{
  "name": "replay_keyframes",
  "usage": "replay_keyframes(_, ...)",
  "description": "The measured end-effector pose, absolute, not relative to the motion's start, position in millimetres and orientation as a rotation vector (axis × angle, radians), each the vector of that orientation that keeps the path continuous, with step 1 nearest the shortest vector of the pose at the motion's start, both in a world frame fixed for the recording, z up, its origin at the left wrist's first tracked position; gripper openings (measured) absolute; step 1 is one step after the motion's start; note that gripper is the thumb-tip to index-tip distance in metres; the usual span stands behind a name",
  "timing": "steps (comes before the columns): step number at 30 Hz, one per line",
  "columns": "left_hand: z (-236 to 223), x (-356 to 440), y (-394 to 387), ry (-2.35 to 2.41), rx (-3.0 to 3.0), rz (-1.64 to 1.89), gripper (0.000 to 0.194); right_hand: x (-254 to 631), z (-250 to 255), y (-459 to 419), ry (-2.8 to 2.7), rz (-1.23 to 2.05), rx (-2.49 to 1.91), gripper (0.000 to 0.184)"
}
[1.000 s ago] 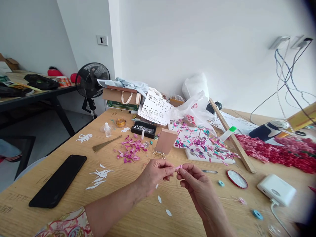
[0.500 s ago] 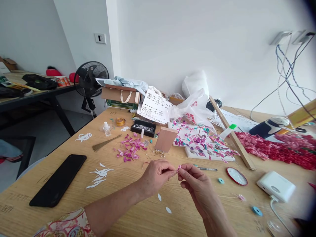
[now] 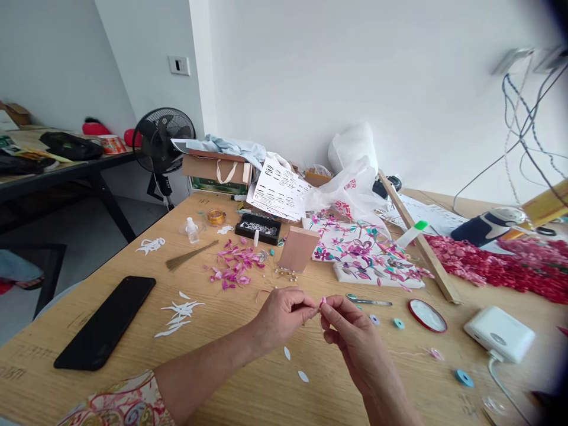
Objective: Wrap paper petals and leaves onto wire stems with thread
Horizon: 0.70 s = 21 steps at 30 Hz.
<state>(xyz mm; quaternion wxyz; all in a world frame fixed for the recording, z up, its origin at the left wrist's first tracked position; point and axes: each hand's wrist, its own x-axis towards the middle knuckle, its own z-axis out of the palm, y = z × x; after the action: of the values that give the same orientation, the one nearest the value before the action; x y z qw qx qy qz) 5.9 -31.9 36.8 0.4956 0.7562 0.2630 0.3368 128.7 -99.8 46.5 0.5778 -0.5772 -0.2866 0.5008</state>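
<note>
Above the middle of the table's near part, my two hands meet fingertip to fingertip. My right hand (image 3: 352, 331) pinches a small pink petal (image 3: 323, 302) between thumb and forefinger, its other fingers curled below. My left hand (image 3: 284, 313) is closed in a pinch at the petal's lower left end, apparently on its thin stem; the fingertips hide most of it. A fine thread hangs under the right fingers. Two white leaf-shaped pieces (image 3: 303, 376) lie on the wood below my hands. Beyond them is a scattered pile of pink petals (image 3: 235, 264).
A black phone (image 3: 106, 322) and white cut strips (image 3: 180, 313) lie left. A wooden block (image 3: 298, 249), a black tray (image 3: 258, 229) and a white foam board (image 3: 377, 277) with flower sprigs stand behind. Right are thread spools (image 3: 464, 378), a round red-rimmed dish (image 3: 427, 315) and a white box (image 3: 499, 333).
My hands stay almost in place, with the left fingertips slightly closer to the petal. The view has shifted a little, and a lilac spool now shows beside my right hand.
</note>
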Motion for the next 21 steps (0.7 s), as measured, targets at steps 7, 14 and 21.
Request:
replay_keyframes(7, 37, 7, -33, 0.639, 1.741, 0.793, 0.013, 129, 43, -101, -0.71, 1.126, -1.373, 0.024)
replay_keyframes(14, 33, 5, -34, 0.528, 1.007, 0.562, 0.023, 130, 38, -101, -0.786, 1.073, -1.304, 0.019)
replay_keyframes(21, 31, 3, -33, 0.475, 0.819, 0.473, 0.021, 133, 35, -102, -0.837, 1.036, -1.301, 0.019)
